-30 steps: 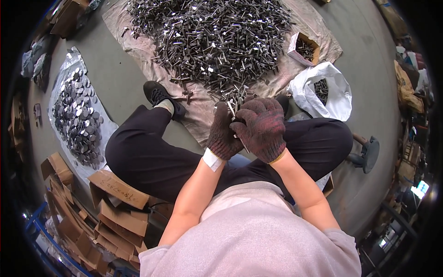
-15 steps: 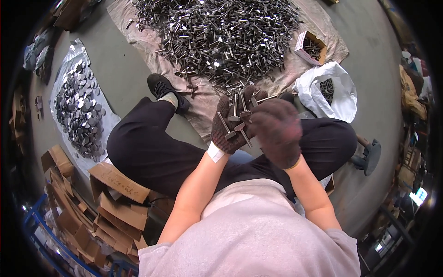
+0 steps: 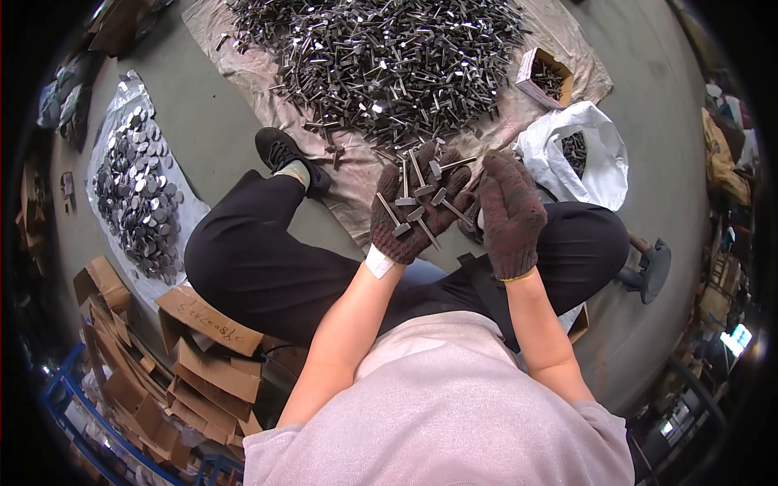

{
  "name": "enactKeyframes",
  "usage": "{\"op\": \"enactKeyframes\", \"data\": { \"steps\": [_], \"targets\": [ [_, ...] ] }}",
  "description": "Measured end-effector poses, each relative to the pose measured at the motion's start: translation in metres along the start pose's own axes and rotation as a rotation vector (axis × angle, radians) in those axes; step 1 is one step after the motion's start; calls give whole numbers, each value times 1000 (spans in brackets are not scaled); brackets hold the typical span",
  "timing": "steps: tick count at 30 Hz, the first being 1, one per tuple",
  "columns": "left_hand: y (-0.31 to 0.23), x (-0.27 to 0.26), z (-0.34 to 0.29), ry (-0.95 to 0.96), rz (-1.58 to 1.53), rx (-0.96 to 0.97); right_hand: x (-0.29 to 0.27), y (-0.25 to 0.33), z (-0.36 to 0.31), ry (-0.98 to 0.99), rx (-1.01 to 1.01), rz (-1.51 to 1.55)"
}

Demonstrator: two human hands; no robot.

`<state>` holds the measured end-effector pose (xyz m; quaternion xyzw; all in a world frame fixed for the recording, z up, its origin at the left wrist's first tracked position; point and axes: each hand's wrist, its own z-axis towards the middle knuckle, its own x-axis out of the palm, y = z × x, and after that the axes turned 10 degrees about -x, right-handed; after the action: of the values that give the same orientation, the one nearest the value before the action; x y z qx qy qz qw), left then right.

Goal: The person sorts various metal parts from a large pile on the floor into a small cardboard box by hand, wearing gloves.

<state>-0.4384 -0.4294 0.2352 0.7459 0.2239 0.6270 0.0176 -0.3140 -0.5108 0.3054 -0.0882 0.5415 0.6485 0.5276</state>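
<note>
My left hand (image 3: 417, 206), in a dark knitted glove, is palm up with its fingers spread. Several T-head bolts (image 3: 423, 190) lie across its palm and fingers, their shanks pointing different ways. Just to its right is my right hand (image 3: 510, 215), gloved the same way, with its back showing and its fingers pressed together. Whatever is between those fingertips, if anything, is hidden. Beyond both hands spreads a large heap of the same metal bolts (image 3: 389, 65) on a stained cloth (image 3: 519, 134).
A white sack (image 3: 604, 158) with bolts inside stands at the right, below an open carton (image 3: 543, 77) of metal parts. Round metal discs (image 3: 142, 194) cover a plastic sheet at the left. Flattened cardboard boxes (image 3: 211, 381) are stacked at lower left. A hammer (image 3: 648, 271) lies by my right knee.
My right hand has moved right, away from the left palm, and is no longer blurred. The bolts on the left palm are more fully visible, including one farther right.
</note>
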Motion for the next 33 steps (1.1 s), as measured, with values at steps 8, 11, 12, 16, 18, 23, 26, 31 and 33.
{"op": "enactKeyframes", "data": {
  "steps": [8, 11, 12, 16, 18, 23, 26, 31, 33],
  "targets": [
    [-3, -4, 0, 20, 11, -14, 15, 3, 10, 46, -61, -321],
    [-5, -11, 0, -85, 126, 30, 46, 15, 9, 77, 17, -272],
    [-5, -14, 0, -120, 168, 45, 64, 11, 4, 73, 19, -269],
    [1, -12, 42, -599, 722, 470, 103, -15, 3, 368, 412, 764],
    [12, 13, 45, -794, 1231, 532, 113, -23, -6, -28, 1013, 2074],
    [4, 28, 36, -854, 2330, 814, 113, -35, -9, -152, 861, 2636],
    [8, 68, 15, -691, 1053, 543, 108, -47, -14, -287, 910, 2787],
    [-33, 24, -26, -761, 1161, 810, 99, -35, -6, -246, 873, 2457],
    [-43, 4, -35, -979, 841, 570, 97, -35, -7, -211, 894, 2448]
  ]
}}
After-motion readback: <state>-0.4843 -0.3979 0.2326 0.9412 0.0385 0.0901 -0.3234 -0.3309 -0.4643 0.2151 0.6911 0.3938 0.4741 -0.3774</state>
